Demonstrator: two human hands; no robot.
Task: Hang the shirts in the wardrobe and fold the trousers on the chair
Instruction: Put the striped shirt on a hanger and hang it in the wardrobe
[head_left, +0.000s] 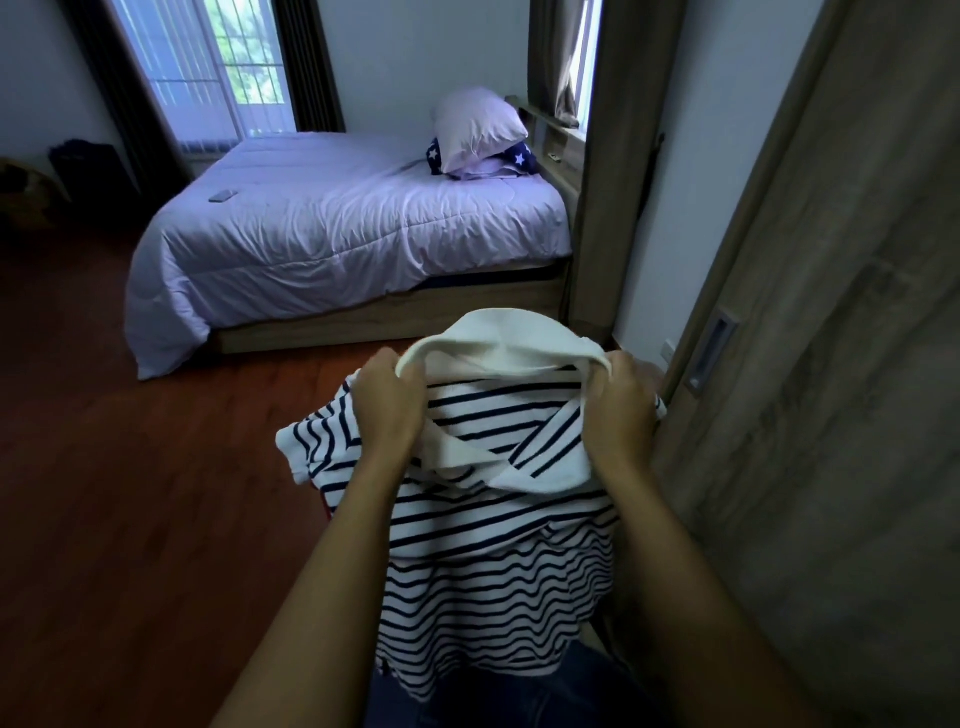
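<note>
A white shirt with dark navy stripes (493, 540) hangs in front of me, held up by its plain white collar. My left hand (387, 410) grips the collar's left side and my right hand (621, 410) grips its right side, stretching the neck opening wide. The shirt's body drapes down between my forearms. A strip of red cloth (323, 506) peeks out at the shirt's left edge. Dark blue denim (524, 696) shows below the hem. The wardrobe door (810, 415), grey-brown wood with a recessed handle (711, 349), stands just right of my right hand. No hanger or chair is visible.
A bed with a pale lilac duvet (337, 234) and stacked pillows (478, 130) fills the room ahead. A small remote-like object (223, 196) lies on the duvet. Red-brown wooden floor (130, 493) spreads to the left. Curtained windows (208, 67) are behind the bed.
</note>
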